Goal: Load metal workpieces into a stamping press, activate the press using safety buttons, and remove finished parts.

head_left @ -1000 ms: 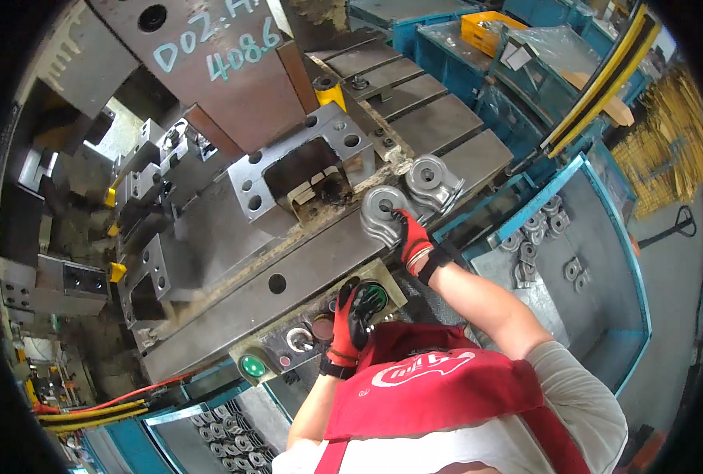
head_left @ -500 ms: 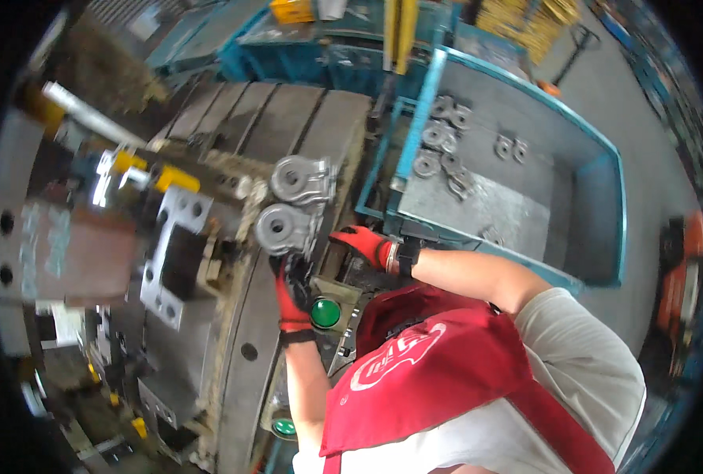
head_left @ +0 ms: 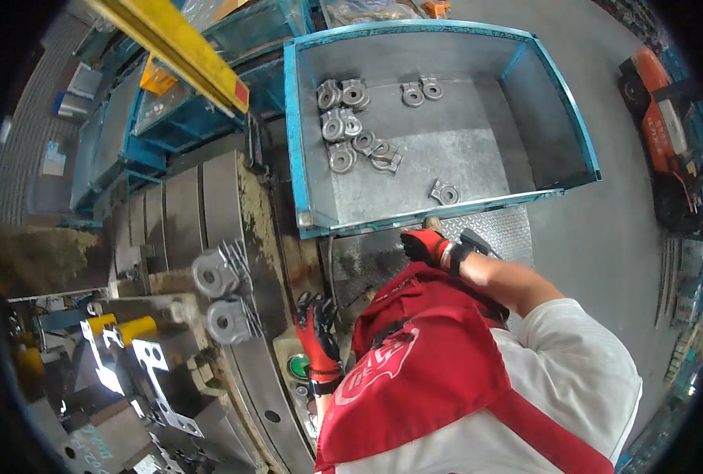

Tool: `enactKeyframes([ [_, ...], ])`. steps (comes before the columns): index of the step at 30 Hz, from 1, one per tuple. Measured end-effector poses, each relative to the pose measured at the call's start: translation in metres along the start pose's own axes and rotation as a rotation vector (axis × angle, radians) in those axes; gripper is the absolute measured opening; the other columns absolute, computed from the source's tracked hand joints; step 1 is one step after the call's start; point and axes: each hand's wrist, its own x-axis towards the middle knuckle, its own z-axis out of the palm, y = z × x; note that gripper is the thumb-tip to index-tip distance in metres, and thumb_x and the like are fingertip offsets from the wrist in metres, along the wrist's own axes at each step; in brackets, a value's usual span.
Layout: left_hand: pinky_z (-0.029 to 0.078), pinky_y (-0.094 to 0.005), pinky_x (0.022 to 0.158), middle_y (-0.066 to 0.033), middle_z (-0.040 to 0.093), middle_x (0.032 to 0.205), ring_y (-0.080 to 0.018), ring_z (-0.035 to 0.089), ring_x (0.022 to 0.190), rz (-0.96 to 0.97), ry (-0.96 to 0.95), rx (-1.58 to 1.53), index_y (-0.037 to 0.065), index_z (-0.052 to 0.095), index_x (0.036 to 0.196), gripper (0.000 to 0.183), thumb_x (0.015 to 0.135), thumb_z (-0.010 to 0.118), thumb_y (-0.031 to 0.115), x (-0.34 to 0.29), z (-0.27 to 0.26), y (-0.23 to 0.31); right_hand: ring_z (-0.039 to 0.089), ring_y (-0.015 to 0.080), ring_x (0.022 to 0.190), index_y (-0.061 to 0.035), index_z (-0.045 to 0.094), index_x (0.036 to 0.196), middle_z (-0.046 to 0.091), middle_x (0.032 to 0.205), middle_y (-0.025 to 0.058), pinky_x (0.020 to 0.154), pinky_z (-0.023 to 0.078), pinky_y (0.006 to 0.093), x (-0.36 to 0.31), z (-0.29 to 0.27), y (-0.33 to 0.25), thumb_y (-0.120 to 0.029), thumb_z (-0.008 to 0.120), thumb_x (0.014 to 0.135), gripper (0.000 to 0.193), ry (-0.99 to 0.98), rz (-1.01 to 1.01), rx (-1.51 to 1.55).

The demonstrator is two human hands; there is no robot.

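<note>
Two stacks of grey metal castings with round ring ends, a far stack [head_left: 216, 272] and a near stack [head_left: 231, 319], stand on the machine bed at the left. My left hand [head_left: 317, 332], in a red and black glove, is to the right of the near stack and apart from it. Its fingers are loosely bent and spread, with nothing in them. Just below the front edge of the blue metal bin [head_left: 446, 212] is my right hand [head_left: 426, 246], gloved alike. Its fingers curl in, and nothing shows in them. Several loose castings [head_left: 341, 156] lie in the bin, mostly at its left side.
Beside my left hand is a green push button [head_left: 298, 366]. A yellow post [head_left: 179, 49] rises at the upper left. Patterned metal plate [head_left: 494, 231] covers the floor before the bin. An orange vehicle [head_left: 661, 118] stands at the far right.
The view has swung right, toward the bin. My left hand has come away from the near stack, which stays on the machine bed. My right hand has moved right, close to the bin's front edge.
</note>
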Motion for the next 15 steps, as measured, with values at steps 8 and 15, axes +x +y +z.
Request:
enactKeyframes([
  [8, 0.046, -0.0414, 0.091, -0.0119, 0.046, 0.123, -0.0273, 0.052, 0.110, -0.047, -0.141, 0.259, 0.000, 0.038, 0.128, 0.039, 0.094, 0.042, 0.019, 0.086, 0.103, -0.005, 0.058, 0.0142, 0.069, -0.0105, 0.061, 0.099, 0.058, 0.073, 0.0023, 0.058, 0.047, 0.0281, 0.024, -0.072, -0.041, -0.030, 0.056, 0.086, 0.025, 0.190, 0.403, 0.261],
  [15, 0.046, -0.0306, 0.085, -0.0090, 0.055, 0.113, -0.0199, 0.056, 0.101, -0.029, -0.246, 0.447, 0.001, 0.050, 0.120, 0.032, 0.090, 0.051, 0.011, 0.181, 0.194, -0.025, 0.057, 0.0169, 0.067, -0.0005, 0.064, 0.087, 0.062, 0.074, 0.0066, 0.062, 0.045, 0.0304, 0.055, -0.164, -0.009, -0.033, 0.061, 0.077, 0.034, 0.247, 0.394, -0.127],
])
